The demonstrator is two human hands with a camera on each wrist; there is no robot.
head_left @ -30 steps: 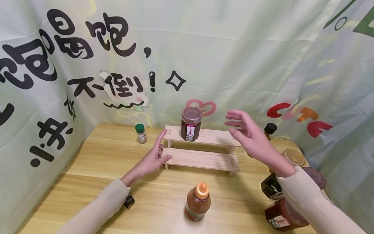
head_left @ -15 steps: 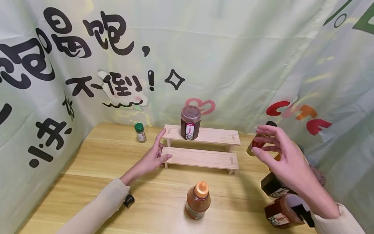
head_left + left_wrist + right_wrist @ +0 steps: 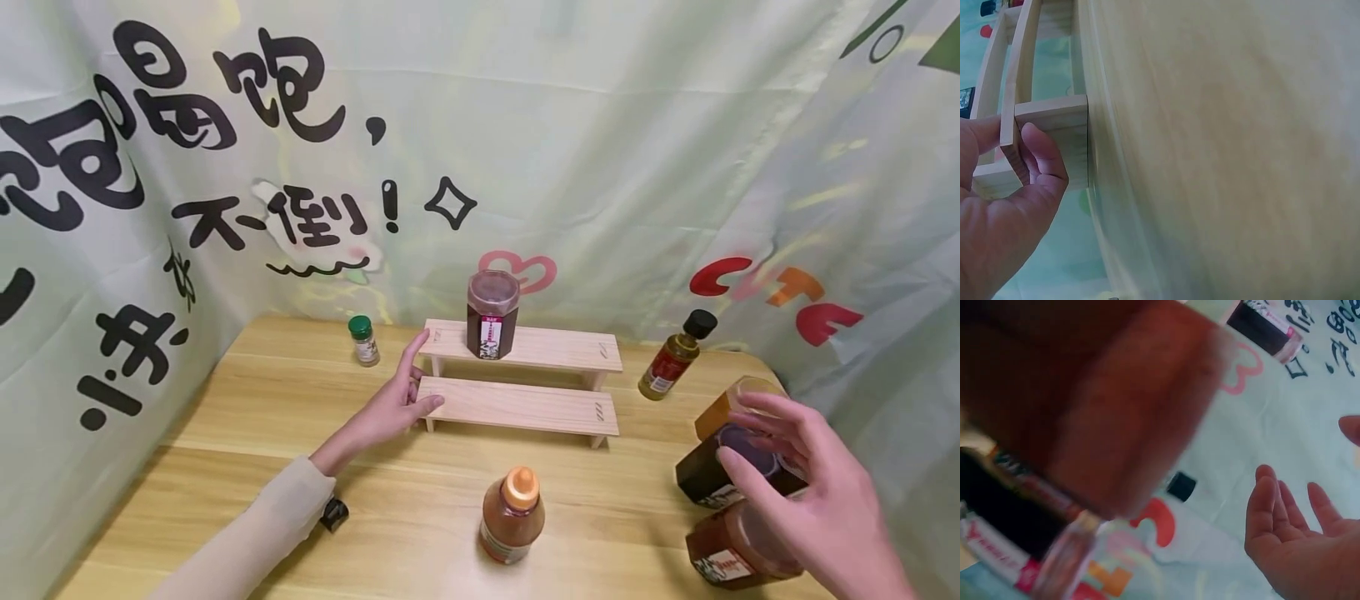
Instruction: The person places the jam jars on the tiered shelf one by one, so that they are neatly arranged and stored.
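Observation:
My left hand grips the left end of the lower plank of a two-step wooden rack. In the left wrist view, the fingers curl round the plank's end. A dark hexagonal jar with a pink-and-white label stands on the upper step. At the right my right hand hangs with its fingers spread and holds nothing. It overlaps a black-filled jar and a red-brown jar in the head view. The right wrist view shows that hand apart from the blurred red-brown jar.
An amber jar stands behind the black-filled one. A black-capped bottle is right of the rack, and a green-capped shaker left of it. An orange-capped sauce bottle stands in front. Printed cloth hangs behind the table.
My right hand has moved from near the rack's right end, past the black-capped bottle, rightward and down over the jars. My left hand has kept its grip on the rack.

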